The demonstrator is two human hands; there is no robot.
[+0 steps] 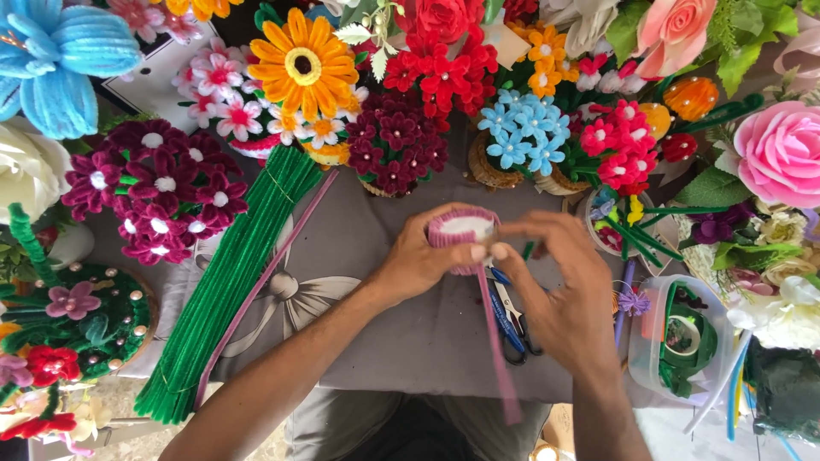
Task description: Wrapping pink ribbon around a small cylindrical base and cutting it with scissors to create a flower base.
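My left hand grips a small white cylinder wrapped with a pink pipe cleaner, held above the grey cloth. My right hand pinches the same pink pipe cleaner at the cylinder's right side, thumb tips of both hands almost touching. The loose end of the pipe cleaner trails down toward me. Blue-handled scissors lie on the cloth under my right hand, partly hidden.
A thick bundle of green pipe cleaners and one pink one lie diagonally at left. Pipe-cleaner flower pots ring the back: maroon, blue, orange. A clear tub with green tape sits at right.
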